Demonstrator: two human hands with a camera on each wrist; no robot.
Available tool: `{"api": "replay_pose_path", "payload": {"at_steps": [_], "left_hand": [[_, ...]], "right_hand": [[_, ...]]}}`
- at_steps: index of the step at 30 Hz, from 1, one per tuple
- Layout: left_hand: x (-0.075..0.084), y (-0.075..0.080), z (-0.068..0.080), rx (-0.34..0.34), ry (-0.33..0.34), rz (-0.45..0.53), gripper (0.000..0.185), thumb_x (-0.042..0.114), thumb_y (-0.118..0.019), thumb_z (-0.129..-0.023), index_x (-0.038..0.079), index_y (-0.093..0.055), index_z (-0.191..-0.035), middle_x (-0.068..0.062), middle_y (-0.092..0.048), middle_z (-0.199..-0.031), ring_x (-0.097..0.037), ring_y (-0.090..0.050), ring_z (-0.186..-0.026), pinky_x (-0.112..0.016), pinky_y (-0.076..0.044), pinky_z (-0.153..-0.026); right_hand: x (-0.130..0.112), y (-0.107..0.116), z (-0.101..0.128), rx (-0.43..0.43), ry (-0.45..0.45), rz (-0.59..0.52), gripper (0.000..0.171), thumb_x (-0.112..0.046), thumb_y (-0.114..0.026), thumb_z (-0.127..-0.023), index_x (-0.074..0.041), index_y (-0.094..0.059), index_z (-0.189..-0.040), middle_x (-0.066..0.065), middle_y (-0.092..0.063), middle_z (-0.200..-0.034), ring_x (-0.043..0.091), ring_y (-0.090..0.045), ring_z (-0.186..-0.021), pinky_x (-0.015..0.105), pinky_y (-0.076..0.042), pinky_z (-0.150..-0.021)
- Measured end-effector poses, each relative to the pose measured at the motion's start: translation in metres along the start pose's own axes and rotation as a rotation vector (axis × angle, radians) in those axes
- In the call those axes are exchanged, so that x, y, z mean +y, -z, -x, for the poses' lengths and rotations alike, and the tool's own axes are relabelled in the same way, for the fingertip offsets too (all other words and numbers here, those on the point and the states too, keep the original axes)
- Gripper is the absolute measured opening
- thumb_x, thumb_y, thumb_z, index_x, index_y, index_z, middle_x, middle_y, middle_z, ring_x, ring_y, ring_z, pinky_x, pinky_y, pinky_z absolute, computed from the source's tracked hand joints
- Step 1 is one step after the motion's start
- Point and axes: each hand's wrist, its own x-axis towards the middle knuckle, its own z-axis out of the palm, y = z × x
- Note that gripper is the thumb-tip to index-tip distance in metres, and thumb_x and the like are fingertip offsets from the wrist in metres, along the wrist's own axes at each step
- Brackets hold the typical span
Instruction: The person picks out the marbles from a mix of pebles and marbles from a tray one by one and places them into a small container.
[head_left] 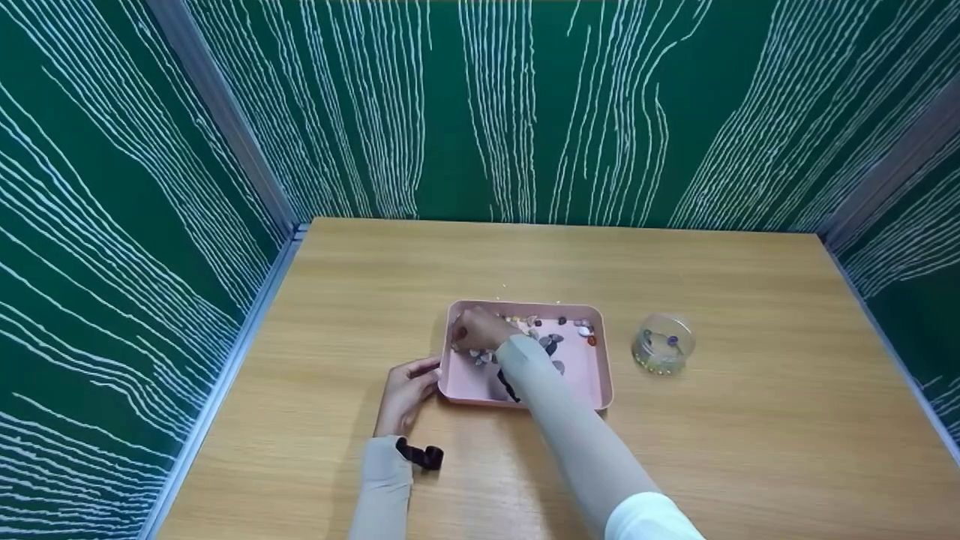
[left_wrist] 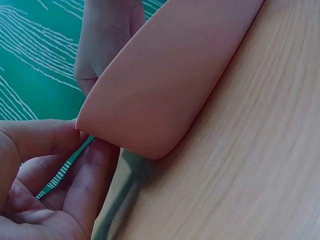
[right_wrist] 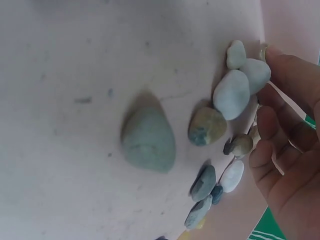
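A shallow pink tray [head_left: 555, 386] with pebbles in it lies on the table. At its near left corner, my left hand [head_left: 409, 390] touches the outside of the wall and the rim with its fingertips. My right hand [head_left: 480, 328] reaches into the tray's left side. In the right wrist view its fingers are curled, and the tips pinch a white pebble [right_wrist: 257, 75] by the wall. A second white pebble [right_wrist: 231, 95] touches that one, with a brown pebble [right_wrist: 207, 126] beside it. A larger grey-green pebble [right_wrist: 149, 140] lies apart on the tray floor.
Right of the tray stands a clear round container [head_left: 664, 343] with a few small stones inside. Small coloured stones [head_left: 586, 331] lie along the tray's far and right sides. Green panels [head_left: 570, 112] with white lines border the wooden table [head_left: 750, 435].
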Motion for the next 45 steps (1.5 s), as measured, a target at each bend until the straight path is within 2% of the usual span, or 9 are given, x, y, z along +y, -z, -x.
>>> {"api": "replay_pose_path", "payload": {"at_steps": [7,13,17,23,28,30,36,40,45], "left_hand": [[-0.002,-0.001,0.001,0.001,-0.006,0.008,0.038,-0.006,-0.06,-0.087,-0.015,-0.056,-0.123,-0.024,-0.059,-0.125,-0.014,-0.063,-0.095,-0.026,-0.056,-0.083],[-0.001,0.0,0.0,-0.003,-0.019,0.022,0.038,-0.008,-0.058,-0.087,-0.015,-0.055,-0.124,-0.027,-0.056,-0.129,-0.016,-0.064,-0.097,-0.028,-0.056,-0.086],[0.0,0.001,0.001,0.008,-0.027,0.034,0.038,-0.01,-0.058,-0.086,-0.016,-0.055,-0.123,-0.028,-0.058,-0.126,-0.016,-0.064,-0.095,-0.028,-0.056,-0.085],[0.0,0.001,0.001,0.017,-0.031,0.039,0.037,-0.011,-0.057,-0.086,-0.017,-0.054,-0.122,-0.028,-0.061,-0.121,-0.017,-0.064,-0.094,-0.027,-0.056,-0.083],[-0.001,0.0,0.0,0.018,-0.019,0.007,0.037,-0.009,-0.057,-0.086,-0.016,-0.056,-0.122,-0.026,-0.062,-0.12,-0.016,-0.064,-0.093,-0.025,-0.056,-0.081],[-0.001,0.0,0.0,0.021,-0.018,-0.001,0.036,-0.008,-0.058,-0.086,-0.016,-0.056,-0.122,-0.025,-0.063,-0.118,-0.015,-0.064,-0.092,-0.025,-0.056,-0.08],[-0.001,0.0,0.001,0.031,-0.014,0.014,0.036,-0.01,-0.058,-0.086,-0.015,-0.057,-0.121,-0.025,-0.063,-0.118,-0.016,-0.064,-0.092,-0.027,-0.056,-0.082],[0.0,-0.001,0.001,0.032,-0.004,0.027,0.036,-0.011,-0.057,-0.086,-0.015,-0.057,-0.122,-0.026,-0.061,-0.119,-0.016,-0.063,-0.093,-0.027,-0.056,-0.082],[0.0,-0.003,0.001,0.033,0.006,0.024,0.036,-0.011,-0.057,-0.086,-0.015,-0.056,-0.122,-0.028,-0.059,-0.121,-0.016,-0.064,-0.091,-0.026,-0.057,-0.081]], "right_hand": [[0.002,-0.002,0.002,-0.008,-0.029,-0.001,0.005,-0.005,-0.071,-0.083,-0.003,-0.075,-0.085,0.007,-0.073,-0.08,0.008,-0.054,-0.062,0.017,-0.044,-0.056],[0.007,0.005,0.004,-0.042,-0.114,-0.214,0.007,-0.004,-0.068,-0.085,0.0,-0.073,-0.089,0.013,-0.071,-0.078,0.012,-0.056,-0.056,0.017,-0.044,-0.048],[0.009,0.015,0.008,-0.041,-0.186,-0.273,0.011,-0.009,-0.068,-0.086,-0.004,-0.073,-0.095,0.007,-0.07,-0.082,0.012,-0.054,-0.057,0.02,-0.043,-0.045],[0.012,0.03,0.018,-0.021,-0.192,-0.298,0.015,-0.01,-0.066,-0.088,-0.002,-0.072,-0.1,0.009,-0.07,-0.086,0.032,-0.064,-0.071,0.035,-0.053,-0.055],[0.017,0.039,0.026,0.048,-0.134,-0.252,0.015,-0.006,-0.066,-0.087,0.001,-0.073,-0.098,0.011,-0.073,-0.092,0.02,-0.064,-0.076,0.019,-0.051,-0.064],[0.019,0.043,0.03,0.05,-0.154,-0.263,0.015,-0.007,-0.067,-0.086,0.0,-0.074,-0.098,0.01,-0.073,-0.093,0.016,-0.062,-0.077,0.018,-0.048,-0.065],[0.026,0.055,0.041,0.015,-0.25,-0.327,0.017,-0.013,-0.069,-0.087,-0.007,-0.073,-0.103,0.006,-0.071,-0.095,0.029,-0.065,-0.092,0.03,-0.057,-0.075],[0.03,0.063,0.049,0.024,-0.263,-0.337,0.016,-0.014,-0.069,-0.087,-0.011,-0.073,-0.103,0.005,-0.07,-0.097,0.03,-0.065,-0.096,0.037,-0.057,-0.082],[0.035,0.073,0.06,0.031,-0.255,-0.36,0.017,-0.015,-0.067,-0.089,-0.011,-0.073,-0.105,0.006,-0.07,-0.098,0.036,-0.064,-0.098,0.049,-0.055,-0.082]]}}
